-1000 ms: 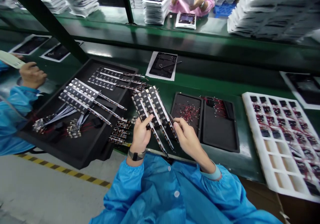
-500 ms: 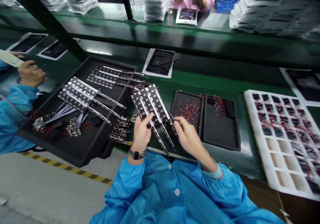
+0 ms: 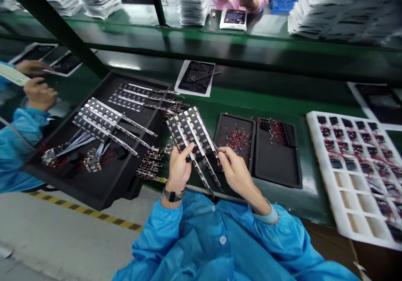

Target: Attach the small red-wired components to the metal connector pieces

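A black and white panel of component strips point(image 3: 191, 130) is held tilted before my body, its narrow strip ends pointing down to the right. My left hand point(image 3: 181, 166) grips its lower left part, thumb on top. At its right edge, my right hand point(image 3: 234, 168) pinches the outer strip; whether a small tool is also between those fingers is unclear. More such panels point(image 3: 97, 117) lie in a large black tray point(image 3: 106, 189) to the left, with bundles of small connectors and wires point(image 3: 94, 159).
Two small black trays point(image 3: 278, 168) with red-wired parts stand right of my hands, then a white compartment tray point(image 3: 333, 214). A black device housing point(image 3: 197, 76) lies on white sheet behind. A co-worker's hands point(image 3: 40, 94) are at far left; another person in pink point(image 3: 257, 4) works across.
The black device housing has shifted slightly left on the bench. At far left, a co-worker's hand now reaches to a housing. My hands and the panel have barely moved.
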`<state>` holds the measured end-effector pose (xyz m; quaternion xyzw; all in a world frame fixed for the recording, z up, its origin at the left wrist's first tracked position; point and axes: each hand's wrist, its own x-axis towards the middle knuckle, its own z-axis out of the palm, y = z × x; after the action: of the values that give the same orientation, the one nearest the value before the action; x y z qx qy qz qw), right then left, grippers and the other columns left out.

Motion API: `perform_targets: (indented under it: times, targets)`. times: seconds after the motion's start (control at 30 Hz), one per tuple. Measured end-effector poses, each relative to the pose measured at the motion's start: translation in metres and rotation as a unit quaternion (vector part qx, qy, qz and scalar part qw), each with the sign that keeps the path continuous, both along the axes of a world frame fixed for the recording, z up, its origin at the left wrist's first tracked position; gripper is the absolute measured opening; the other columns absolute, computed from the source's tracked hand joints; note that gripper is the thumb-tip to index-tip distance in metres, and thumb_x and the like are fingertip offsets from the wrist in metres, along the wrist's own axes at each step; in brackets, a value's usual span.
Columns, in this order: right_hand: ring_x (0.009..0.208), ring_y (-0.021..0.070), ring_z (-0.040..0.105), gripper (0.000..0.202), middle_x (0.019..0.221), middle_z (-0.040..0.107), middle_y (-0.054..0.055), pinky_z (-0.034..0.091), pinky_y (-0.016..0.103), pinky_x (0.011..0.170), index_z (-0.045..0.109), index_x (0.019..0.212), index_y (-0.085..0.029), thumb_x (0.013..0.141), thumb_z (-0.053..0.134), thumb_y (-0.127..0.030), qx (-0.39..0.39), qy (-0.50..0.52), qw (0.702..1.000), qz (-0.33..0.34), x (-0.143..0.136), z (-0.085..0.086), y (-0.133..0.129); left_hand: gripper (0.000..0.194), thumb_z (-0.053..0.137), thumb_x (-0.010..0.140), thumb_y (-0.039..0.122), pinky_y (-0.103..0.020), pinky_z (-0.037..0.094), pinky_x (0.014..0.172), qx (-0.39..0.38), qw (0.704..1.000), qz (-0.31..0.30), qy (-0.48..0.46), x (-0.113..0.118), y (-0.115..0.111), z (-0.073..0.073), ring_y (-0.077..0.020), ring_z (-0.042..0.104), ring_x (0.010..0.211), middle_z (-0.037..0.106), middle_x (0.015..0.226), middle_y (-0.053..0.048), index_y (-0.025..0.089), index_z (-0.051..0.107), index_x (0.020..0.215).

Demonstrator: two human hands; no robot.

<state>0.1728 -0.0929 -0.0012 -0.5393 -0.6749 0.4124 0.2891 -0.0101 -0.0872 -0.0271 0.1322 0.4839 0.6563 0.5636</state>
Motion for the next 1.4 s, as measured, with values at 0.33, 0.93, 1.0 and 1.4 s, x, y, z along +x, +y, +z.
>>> perform_targets:
  times: [0.33, 0.93, 1.0, 1.4]
  targets:
    - [0.073, 0.0207, 0.065, 0.026, 0.083, 0.071, 0.003, 0.042, 0.030, 0.068, 0.061, 0.113, -0.020, 0.109, 0.043, -0.037, 0.010, -0.007, 1.000, -0.002, 0.000, 0.003, 0.000, 0.037, 0.087, 0.074, 0.025, -0.041, 0.058, 0.104, 0.000, 1.000, 0.006, 0.003, 0.000, -0.002, 0.001, -0.0274, 0.075, 0.111, 0.080, 0.117, -0.008, 0.021, 0.080, 0.110]
    - [0.071, 0.0192, 0.060, 0.029, 0.078, 0.067, 0.002, 0.043, 0.030, 0.067, 0.062, 0.109, -0.020, 0.109, 0.042, -0.042, -0.011, 0.041, 0.999, 0.022, 0.005, -0.004, 0.002, 0.035, 0.085, 0.077, 0.027, -0.047, 0.058, 0.108, -0.007, 1.000, -0.024, 0.000, -0.003, -0.003, -0.006, -0.0324, 0.071, 0.123, 0.076, 0.127, -0.007, 0.027, 0.080, 0.112]
    - [0.078, 0.0203, 0.062, 0.032, 0.083, 0.068, 0.003, 0.045, 0.030, 0.070, 0.063, 0.110, -0.019, 0.109, 0.043, -0.044, -0.026, 0.063, 0.997, 0.024, 0.007, -0.007, 0.002, 0.039, 0.085, 0.077, 0.026, -0.048, 0.057, 0.109, -0.009, 1.000, -0.025, -0.010, -0.003, -0.003, -0.007, -0.0322, 0.071, 0.123, 0.076, 0.128, -0.008, 0.027, 0.079, 0.115]
    - [0.082, 0.0197, 0.062, 0.035, 0.089, 0.067, 0.003, 0.049, 0.030, 0.076, 0.064, 0.105, -0.018, 0.108, 0.046, -0.048, -0.056, 0.141, 0.988, 0.030, 0.011, -0.012, 0.003, 0.052, 0.091, 0.074, 0.025, -0.043, 0.056, 0.110, -0.013, 0.996, -0.057, -0.064, -0.004, 0.000, -0.017, -0.0276, 0.073, 0.119, 0.078, 0.126, -0.008, 0.022, 0.075, 0.123]
